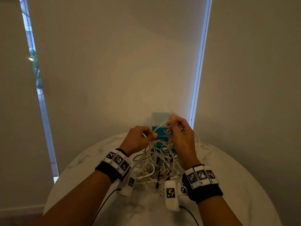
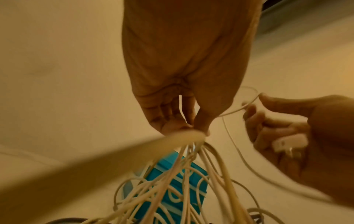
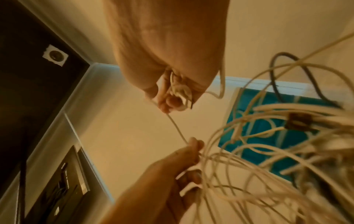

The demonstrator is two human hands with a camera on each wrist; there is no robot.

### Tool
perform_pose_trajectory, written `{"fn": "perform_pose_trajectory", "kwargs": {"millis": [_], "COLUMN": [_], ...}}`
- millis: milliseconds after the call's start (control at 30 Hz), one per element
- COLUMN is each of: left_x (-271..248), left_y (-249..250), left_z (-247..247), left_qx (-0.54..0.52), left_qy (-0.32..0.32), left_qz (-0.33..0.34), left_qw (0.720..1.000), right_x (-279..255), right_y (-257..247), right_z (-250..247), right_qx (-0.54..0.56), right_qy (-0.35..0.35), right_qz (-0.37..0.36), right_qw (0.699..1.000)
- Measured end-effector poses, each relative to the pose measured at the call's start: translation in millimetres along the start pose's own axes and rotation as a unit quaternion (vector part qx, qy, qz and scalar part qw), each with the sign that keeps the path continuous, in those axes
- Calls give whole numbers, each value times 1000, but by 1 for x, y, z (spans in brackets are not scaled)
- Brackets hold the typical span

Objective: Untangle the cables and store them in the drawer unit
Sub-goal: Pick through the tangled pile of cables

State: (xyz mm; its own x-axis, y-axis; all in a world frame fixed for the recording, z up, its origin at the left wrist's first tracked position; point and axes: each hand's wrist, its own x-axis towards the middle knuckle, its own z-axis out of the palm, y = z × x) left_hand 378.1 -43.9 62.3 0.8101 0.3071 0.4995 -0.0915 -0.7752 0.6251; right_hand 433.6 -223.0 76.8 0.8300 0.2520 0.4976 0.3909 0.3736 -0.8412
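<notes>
Both hands are raised over a tangle of white cables (image 1: 156, 167) lying on the table. My left hand (image 1: 152, 135) pinches a bunch of strands lifted from the tangle; in the left wrist view they fan down from its fingertips (image 2: 193, 128). My right hand (image 1: 169, 126) grips one thin white cable (image 1: 160, 127) stretched between the two hands, and a small white plug with coiled cable sits in its curled fingers (image 3: 176, 94). The teal drawer unit (image 1: 158, 128) stands right behind the hands, partly hidden by them and by the cables.
The round white marble table (image 1: 228, 176) ends close to the wall behind the drawer unit. A blue cable (image 1: 136, 158) and a dark cable (image 3: 287, 60) are mixed into the tangle. Roller blinds hang behind, and bare tabletop lies left and right.
</notes>
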Motion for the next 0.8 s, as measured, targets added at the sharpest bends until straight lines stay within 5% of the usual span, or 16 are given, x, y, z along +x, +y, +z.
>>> {"fn": "perform_pose_trajectory", "kwargs": {"millis": [167,367,567,800], "left_x": [4,7,-3,-2], "left_y": [3,28,64,57], "left_z": [-11,-29,-11,-11], "left_qx": [-56,-150,-139,-147], "left_qy": [44,152,-38,-90], "left_qz": [-4,0,73,126], "left_qw": [997,977,987,977], "right_x": [-22,-30,-34,-30], "right_y": [48,62,49,47], "right_z": [1,2,1,-12], "right_qx": [-119,-175,-135,-8], "right_qy": [-105,-130,-22,1], "right_qz": [70,112,22,69], "right_qw": [985,969,990,998]}}
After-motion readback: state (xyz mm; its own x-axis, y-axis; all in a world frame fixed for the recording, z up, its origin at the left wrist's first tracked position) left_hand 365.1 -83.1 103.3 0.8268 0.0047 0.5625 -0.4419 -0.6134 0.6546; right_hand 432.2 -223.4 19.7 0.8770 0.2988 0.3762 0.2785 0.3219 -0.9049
